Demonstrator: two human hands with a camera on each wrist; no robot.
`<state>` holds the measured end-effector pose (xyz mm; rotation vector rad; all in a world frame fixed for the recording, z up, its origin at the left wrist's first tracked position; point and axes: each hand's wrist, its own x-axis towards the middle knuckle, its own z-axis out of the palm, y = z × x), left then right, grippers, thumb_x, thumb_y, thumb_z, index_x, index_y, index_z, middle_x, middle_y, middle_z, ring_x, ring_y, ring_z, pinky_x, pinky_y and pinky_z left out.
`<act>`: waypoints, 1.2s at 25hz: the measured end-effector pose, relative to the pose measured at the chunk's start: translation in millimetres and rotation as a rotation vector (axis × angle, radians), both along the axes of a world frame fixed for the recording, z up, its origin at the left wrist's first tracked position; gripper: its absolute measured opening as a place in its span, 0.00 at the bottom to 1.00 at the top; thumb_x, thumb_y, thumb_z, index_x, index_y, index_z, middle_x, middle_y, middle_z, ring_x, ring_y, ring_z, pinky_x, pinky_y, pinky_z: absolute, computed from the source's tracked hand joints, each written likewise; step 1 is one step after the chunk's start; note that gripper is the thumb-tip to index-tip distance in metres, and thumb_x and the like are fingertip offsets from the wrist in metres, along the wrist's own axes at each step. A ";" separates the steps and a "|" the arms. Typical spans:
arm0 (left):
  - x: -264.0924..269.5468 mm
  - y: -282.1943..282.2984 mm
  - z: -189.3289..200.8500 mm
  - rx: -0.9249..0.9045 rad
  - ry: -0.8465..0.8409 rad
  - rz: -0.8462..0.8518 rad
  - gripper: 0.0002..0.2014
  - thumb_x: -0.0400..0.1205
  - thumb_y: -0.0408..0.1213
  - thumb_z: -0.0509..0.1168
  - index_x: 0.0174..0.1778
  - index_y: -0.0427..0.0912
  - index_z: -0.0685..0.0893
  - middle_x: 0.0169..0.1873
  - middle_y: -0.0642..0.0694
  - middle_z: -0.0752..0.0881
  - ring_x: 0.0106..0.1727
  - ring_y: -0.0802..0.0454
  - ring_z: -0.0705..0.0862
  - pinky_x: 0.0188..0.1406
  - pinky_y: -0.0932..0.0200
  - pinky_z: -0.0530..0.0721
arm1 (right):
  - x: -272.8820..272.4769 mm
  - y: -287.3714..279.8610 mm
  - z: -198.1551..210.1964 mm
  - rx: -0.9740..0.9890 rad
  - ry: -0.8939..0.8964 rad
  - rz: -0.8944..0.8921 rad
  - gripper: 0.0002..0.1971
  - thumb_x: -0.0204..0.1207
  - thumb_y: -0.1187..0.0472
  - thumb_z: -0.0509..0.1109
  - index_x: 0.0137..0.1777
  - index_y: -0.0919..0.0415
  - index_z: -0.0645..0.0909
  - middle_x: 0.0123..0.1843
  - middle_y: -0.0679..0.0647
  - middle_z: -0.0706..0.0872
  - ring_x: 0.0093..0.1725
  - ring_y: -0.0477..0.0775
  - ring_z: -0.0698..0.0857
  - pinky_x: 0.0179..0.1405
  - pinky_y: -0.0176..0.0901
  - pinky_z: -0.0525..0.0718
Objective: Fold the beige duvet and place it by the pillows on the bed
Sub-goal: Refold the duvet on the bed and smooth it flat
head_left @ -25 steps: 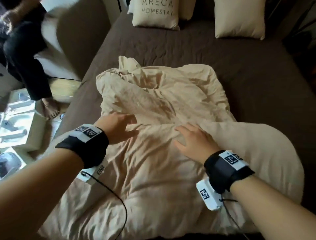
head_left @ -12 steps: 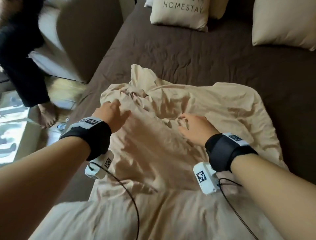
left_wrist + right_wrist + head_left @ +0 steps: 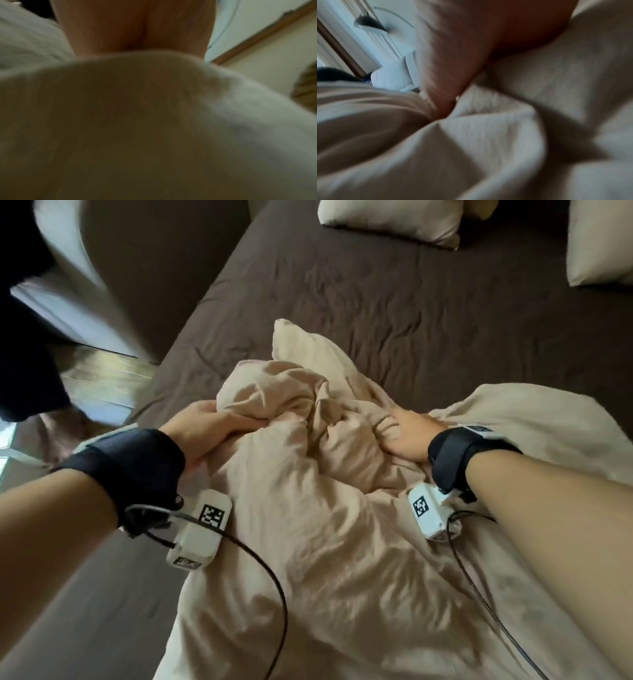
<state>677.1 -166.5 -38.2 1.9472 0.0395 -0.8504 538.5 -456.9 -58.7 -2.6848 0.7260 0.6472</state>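
The beige duvet (image 3: 329,525) lies crumpled on the brown bed (image 3: 394,302), bunched into a heap between my hands. My left hand (image 3: 212,428) grips a thick fold at the heap's left side. On the heap's right side my right hand (image 3: 400,433) has its fingers dug into the cloth and curled round a bunch of it. Two cream pillows (image 3: 394,219) (image 3: 599,244) sit at the head of the bed, far from the duvet. The left wrist view is filled with blurred duvet cloth (image 3: 154,128) below my palm (image 3: 137,27). Folds of the duvet (image 3: 488,142) wrap my right hand (image 3: 447,67).
Bare brown sheet stretches between the duvet and the pillows. Left of the bed there is a brown and white sofa (image 3: 102,268), wooden floor (image 3: 102,381) and another person's dark-clothed leg and bare foot (image 3: 65,433).
Both hands have gone from lying on the duvet to gripping it, gathering the cloth into a tighter heap. The view has moved up the bed toward the pillows.
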 end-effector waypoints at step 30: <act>53.0 -7.9 -99.3 -0.009 -0.258 -0.281 0.14 0.75 0.41 0.79 0.55 0.54 0.86 0.46 0.64 0.87 0.52 0.64 0.85 0.56 0.65 0.80 | 184.0 52.3 0.2 -0.131 -0.549 0.069 0.28 0.76 0.42 0.68 0.73 0.52 0.71 0.72 0.54 0.73 0.71 0.64 0.73 0.66 0.59 0.76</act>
